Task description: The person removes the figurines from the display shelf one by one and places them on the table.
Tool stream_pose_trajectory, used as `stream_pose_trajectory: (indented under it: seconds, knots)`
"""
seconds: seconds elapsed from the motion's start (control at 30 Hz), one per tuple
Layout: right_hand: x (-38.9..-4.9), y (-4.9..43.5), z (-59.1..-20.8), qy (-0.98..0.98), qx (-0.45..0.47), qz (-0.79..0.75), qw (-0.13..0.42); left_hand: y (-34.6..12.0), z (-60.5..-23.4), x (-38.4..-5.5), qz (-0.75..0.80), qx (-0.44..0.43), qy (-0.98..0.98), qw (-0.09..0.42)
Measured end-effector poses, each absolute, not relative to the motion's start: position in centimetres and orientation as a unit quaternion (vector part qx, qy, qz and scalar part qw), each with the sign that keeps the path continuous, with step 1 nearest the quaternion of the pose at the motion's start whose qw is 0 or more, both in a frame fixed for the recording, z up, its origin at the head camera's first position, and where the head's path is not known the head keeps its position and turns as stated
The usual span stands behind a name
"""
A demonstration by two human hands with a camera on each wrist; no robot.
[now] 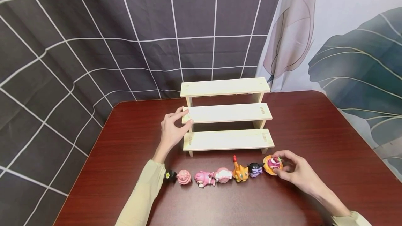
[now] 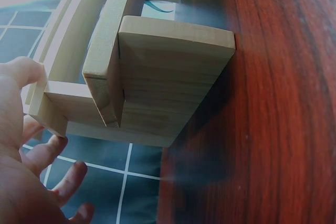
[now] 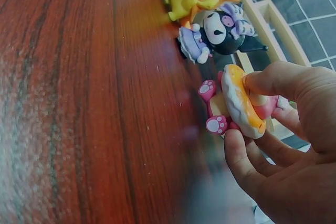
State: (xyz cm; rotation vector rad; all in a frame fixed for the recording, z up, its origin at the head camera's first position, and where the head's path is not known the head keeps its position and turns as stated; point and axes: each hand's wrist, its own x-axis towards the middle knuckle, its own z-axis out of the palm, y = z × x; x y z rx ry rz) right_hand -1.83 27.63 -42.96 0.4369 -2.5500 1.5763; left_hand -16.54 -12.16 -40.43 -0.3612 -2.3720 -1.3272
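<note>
A three-tier wooden display stand (image 1: pixel 227 113) stands on the table, its steps rising toward the back. My left hand (image 1: pixel 172 130) pinches the left end of the middle step, with the thumb and fingers on opposite sides of the board (image 2: pixel 50 109). At the right end of a row of small figurines, my right hand (image 1: pixel 296 170) holds a pink figurine (image 3: pixel 216 124) with pink paw feet and an orange-and-white ring round its body. Beside it is a black-and-white figurine (image 3: pixel 219 31) in a lilac dress. A yellow-orange one (image 1: pixel 240 173) follows, its tail tipped red.
Further left in the row are a pink-and-white figurine (image 1: pixel 223 175), a pink one lying down (image 1: pixel 204 178), a round pink one (image 1: pixel 184 177) and a black one (image 1: pixel 170 175) by my left sleeve. Dark checked cloth (image 1: pixel 141 27) hangs behind the reddish-brown table (image 1: pixel 232 205).
</note>
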Motion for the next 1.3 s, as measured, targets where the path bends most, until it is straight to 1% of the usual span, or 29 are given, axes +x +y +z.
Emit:
stream_pose_trajectory:
  seconds: [0.23, 0.6, 0.8, 1.3]
  knots:
    - [-1.89, 27.55, -43.27, -0.839, 0.15, 0.519, 0.063, -12.14, -40.48, -16.54, -0.473, -0.134, -0.846, 0.205]
    - [-1.99, 27.55, -43.42, -0.845, 0.155, 0.507, 0.071, -12.1, -40.41, -16.52, -0.478, -0.13, -0.846, 0.199]
    - [-2.05, 27.58, -43.53, -0.85, 0.168, 0.493, 0.085, -12.12, -40.42, -16.56, -0.478, -0.13, -0.846, 0.197]
    - [-2.24, 27.86, -43.53, -0.847, 0.201, 0.483, 0.091, -12.07, -40.36, -16.47, -0.48, -0.121, -0.848, 0.187]
